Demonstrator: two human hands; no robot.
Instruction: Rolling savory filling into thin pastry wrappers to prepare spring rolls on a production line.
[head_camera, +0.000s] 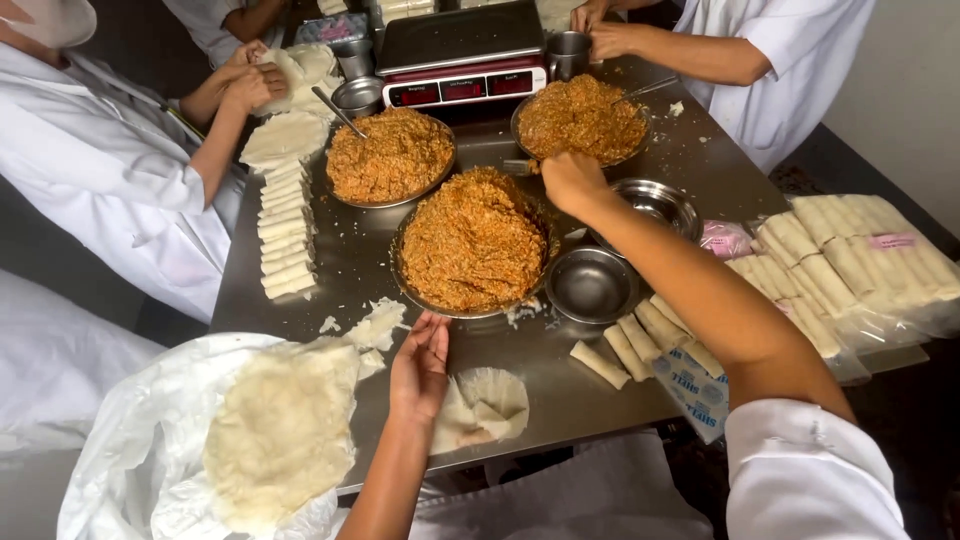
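The left hand (420, 368) lies flat, fingers together, on a wrapper (485, 405) at the table's near edge. The right hand (572, 180), closed round a utensil handle, digs the filling bowl (472, 240). Risk: filling spilling over the rim; the thin wrapper tearing.

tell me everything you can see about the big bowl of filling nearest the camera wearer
The nearest bowl is a round, shallow metal dish on the steel table, heaped high with orange-brown, crumbly minced filling. The right hand reaches in at its far rim. The left hand lies just below its near rim. A small empty metal bowl sits beside it.
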